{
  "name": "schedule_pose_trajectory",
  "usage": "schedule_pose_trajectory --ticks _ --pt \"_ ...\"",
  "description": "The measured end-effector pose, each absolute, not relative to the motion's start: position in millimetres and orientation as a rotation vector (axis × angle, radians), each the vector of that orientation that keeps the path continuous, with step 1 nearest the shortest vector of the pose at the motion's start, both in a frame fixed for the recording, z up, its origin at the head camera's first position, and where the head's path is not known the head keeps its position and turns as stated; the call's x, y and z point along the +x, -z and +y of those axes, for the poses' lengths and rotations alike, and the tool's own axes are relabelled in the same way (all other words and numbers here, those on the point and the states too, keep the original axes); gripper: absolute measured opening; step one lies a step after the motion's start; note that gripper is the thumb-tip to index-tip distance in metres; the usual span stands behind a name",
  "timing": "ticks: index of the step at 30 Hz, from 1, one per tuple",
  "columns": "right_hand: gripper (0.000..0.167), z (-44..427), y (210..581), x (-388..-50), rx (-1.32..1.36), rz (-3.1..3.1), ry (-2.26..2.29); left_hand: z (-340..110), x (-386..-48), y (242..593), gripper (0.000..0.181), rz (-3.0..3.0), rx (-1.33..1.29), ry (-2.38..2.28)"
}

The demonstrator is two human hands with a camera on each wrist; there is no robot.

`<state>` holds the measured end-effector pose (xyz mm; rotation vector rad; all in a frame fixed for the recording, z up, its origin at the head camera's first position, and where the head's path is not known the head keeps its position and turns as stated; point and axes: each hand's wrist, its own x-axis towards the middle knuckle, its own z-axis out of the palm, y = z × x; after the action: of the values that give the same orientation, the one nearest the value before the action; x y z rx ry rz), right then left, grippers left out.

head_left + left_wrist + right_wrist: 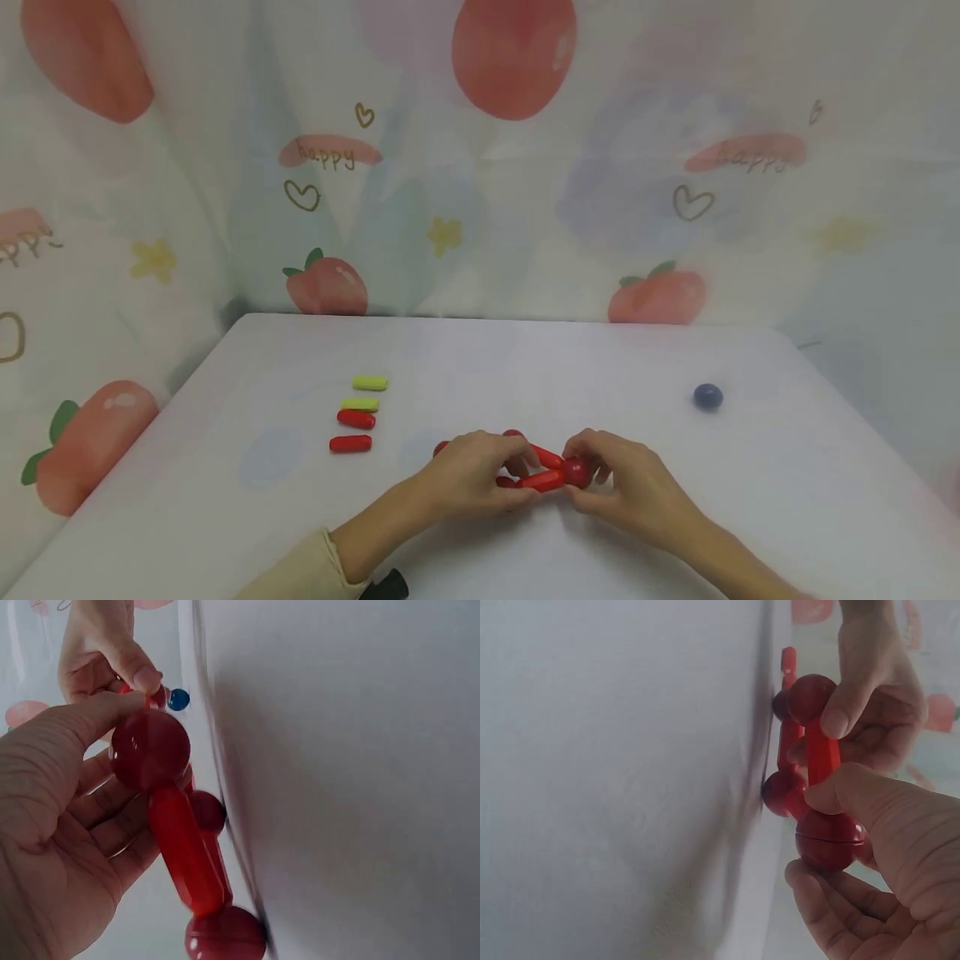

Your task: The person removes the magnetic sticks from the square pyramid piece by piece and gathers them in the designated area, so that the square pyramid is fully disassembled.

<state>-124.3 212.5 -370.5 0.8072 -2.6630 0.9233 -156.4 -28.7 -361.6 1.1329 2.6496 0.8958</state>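
Observation:
Both hands hold a joined frame of red rods and dark red balls, just over the white table. In the head view my right hand (633, 487) grips it at its right-end ball (577, 472), where two red rods (542, 481) meet. The right wrist view shows thumb and fingers round that ball (830, 841) and the rod (823, 756) above it. My left hand (472, 475) pinches the frame further left, with its thumb by a dark red ball (150, 750). From that ball a rod (187, 851) runs to another ball (226, 936). The left hand partly hides the frame in the head view.
Left of the hands lie two yellow-green rods (370, 382) and two loose red rods (350, 444). A blue ball (707, 397) sits at the right on the table (525, 358). A black object (386, 586) shows by the left sleeve. A printed curtain (480, 192) stands behind.

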Motion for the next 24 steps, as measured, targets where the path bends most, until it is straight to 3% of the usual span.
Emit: schedule_pose_trajectory --ticks 6,14,24 --pt "0.040 209 373 -124 0.853 -2.582 -1.067 -26 -156 367 0.029 2.575 1.110 -1.030" --pt "0.032 208 372 -122 0.857 -2.581 -1.422 -33 -160 375 0.028 2.396 1.078 -1.283" --pt "0.028 213 377 -127 0.876 -2.649 -1.738 -37 -159 379 0.030 2.329 1.084 -1.305"
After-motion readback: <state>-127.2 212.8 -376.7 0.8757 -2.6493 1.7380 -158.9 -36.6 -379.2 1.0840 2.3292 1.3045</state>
